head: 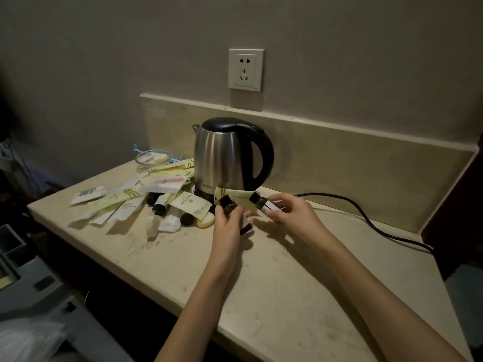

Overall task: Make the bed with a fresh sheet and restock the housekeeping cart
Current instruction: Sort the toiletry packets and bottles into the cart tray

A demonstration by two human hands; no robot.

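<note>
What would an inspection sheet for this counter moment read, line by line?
Surface: beige counter, scuffed and marked.
Job's things: left bottle and right bottle, small, dark-capped, one in each hand; pile of toiletry sachets and more small bottles at left.
Clutter: kettle; glass dish holding soaps.
Grippers: left hand grips the left bottle; right hand pinches the right bottle.
Cables: black cord trails right across the counter.
Surroundings: wall socket, nothing plugged in; grey cart at lower left.
</note>
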